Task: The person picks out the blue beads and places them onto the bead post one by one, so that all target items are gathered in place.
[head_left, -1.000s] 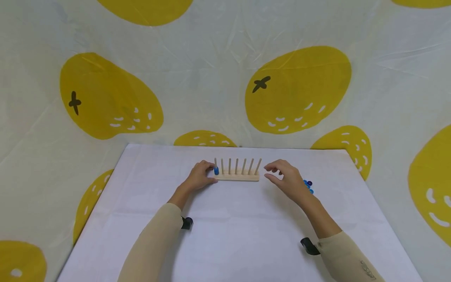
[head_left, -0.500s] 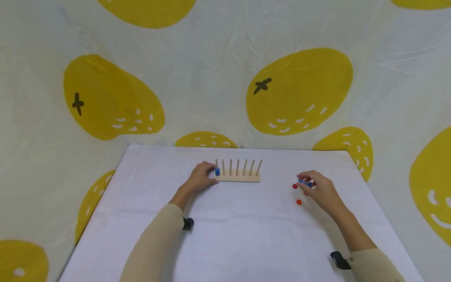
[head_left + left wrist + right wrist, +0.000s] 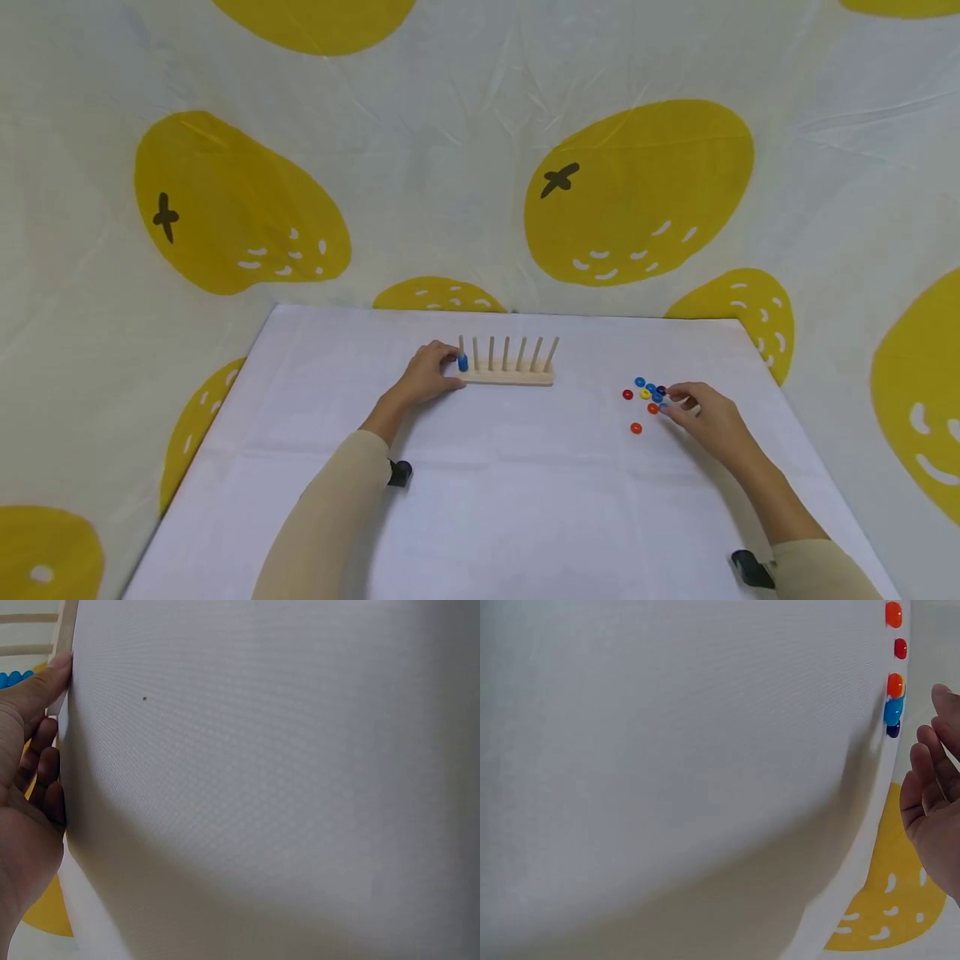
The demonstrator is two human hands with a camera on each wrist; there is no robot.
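In the head view my left hand (image 3: pixel 425 377) holds the left end of a wooden peg rack (image 3: pixel 510 378), thumb at the front and fingers behind. Blue beads (image 3: pixel 462 363) sit stacked on the leftmost of its several upright pegs; the others are bare. The left wrist view shows the thumb (image 3: pixel 54 671) against the rack's edge. At the right, my right hand (image 3: pixel 705 414) hovers at the near-right side of a loose bead group, its thumb and fingers apart. A dark bead (image 3: pixel 662 390) and a blue bead (image 3: pixel 657 398) lie by its fingertips. Nothing shows between them.
Around the group lie a yellow bead (image 3: pixel 645 394), a red bead (image 3: pixel 627 394) and an orange bead (image 3: pixel 636 428). All rest on a white-covered table (image 3: pixel 517 500). Behind it hangs a pale cloth (image 3: pixel 450 167) with large yellow fruit prints.
My right hand has moved from beside the rack's right end to the loose beads, then a little further right, uncovering several of them. The left hand stays on the rack.
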